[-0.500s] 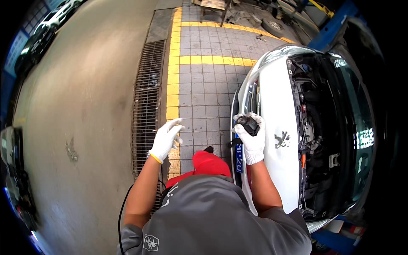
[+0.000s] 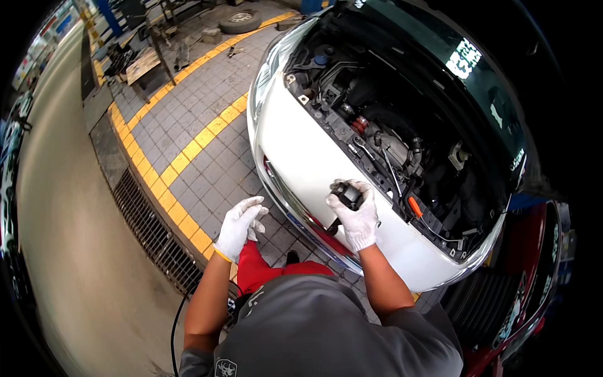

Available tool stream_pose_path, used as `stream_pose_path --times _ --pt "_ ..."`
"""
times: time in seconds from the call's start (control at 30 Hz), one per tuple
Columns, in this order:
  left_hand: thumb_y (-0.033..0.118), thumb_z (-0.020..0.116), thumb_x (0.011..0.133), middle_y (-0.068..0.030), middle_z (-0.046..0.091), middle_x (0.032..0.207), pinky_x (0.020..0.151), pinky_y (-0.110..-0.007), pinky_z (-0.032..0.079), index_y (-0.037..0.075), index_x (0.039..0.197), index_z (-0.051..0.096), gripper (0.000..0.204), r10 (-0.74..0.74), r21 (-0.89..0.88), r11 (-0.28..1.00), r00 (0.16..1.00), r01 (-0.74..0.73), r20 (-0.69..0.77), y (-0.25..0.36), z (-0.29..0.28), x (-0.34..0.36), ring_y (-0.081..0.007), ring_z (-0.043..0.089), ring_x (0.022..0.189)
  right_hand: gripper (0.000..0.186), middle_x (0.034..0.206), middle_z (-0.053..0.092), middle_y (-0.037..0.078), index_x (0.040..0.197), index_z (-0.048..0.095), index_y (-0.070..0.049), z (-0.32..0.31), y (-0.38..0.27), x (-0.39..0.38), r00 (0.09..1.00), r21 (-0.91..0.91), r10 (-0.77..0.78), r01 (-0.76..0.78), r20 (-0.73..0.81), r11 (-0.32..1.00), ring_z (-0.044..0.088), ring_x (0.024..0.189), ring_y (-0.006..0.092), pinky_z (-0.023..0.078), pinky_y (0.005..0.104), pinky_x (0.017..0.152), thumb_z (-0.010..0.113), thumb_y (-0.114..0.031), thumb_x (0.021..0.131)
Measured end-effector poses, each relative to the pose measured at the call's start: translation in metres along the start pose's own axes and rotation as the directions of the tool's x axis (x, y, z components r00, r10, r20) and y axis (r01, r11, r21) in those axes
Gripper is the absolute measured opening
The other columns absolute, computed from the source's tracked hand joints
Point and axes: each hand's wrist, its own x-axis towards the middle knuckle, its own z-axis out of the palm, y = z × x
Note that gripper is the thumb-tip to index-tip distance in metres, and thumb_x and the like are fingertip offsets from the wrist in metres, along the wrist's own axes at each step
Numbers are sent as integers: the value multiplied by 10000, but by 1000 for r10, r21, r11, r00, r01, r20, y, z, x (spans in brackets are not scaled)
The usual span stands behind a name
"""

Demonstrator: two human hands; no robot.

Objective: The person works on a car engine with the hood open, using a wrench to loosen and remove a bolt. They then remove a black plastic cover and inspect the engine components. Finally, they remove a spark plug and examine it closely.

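My right hand, in a white knit glove, is above the white front panel of a car. Its fingers wrap round a small black part with a rounded end; its exact kind is unclear. To the left, my left hand wears a matching glove with a yellow cuff. Its fingers are loosely bent and apart, with nothing visible in them. It hovers beside the car's front, over the tiled floor and my red trousers.
The engine bay lies exposed at the right. An orange-handled screwdriver and a ratchet wrench rest along its front edge. A floor grate runs at the left. A tyre and a small wooden-topped table stand farther off.
My view has turned right toward the car, bringing more of the engine bay into sight. The black part stays in my right hand, now over the front panel.
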Motion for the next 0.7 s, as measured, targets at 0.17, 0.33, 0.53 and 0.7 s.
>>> stream_pose_path --times 0.17,0.33,0.53,0.7 --pt "131 587 994 -140 686 1092 489 -223 516 -2 1368 530 401 -46 -256 964 992 74 116 46 -13 142 -168 692 690 606 1164 646 101 1263 534 -22 -34 -32 59 832 -348 -143 -64 -536 935 635 1035 168 530 323 974 897 -158 798" --pt "-36 531 932 -203 630 1143 503 -243 539 -33 1361 480 432 -188 -324 917 969 232 162 94 15 252 -227 691 751 616 1190 644 105 1294 576 -6 -68 -56 78 616 -581 -340 -240 -710 778 625 1066 180 505 322 993 901 -220 817" --pt "84 540 1015 -177 655 1161 464 -201 543 -12 1425 475 426 -139 -5 988 918 152 371 120 109 339 -162 713 748 601 1220 637 116 1290 581 -22 -79 -43 97 556 -442 -236 -270 -797 856 636 1110 195 522 332 1003 892 -177 800" --pt "327 532 1077 -73 702 1061 453 -185 495 15 1340 578 411 -388 478 873 732 98 559 132 210 318 -104 706 722 617 1201 630 131 1256 582 -29 -61 -5 152 554 -404 -207 -260 -806 877 639 1085 241 521 373 983 917 -196 766"
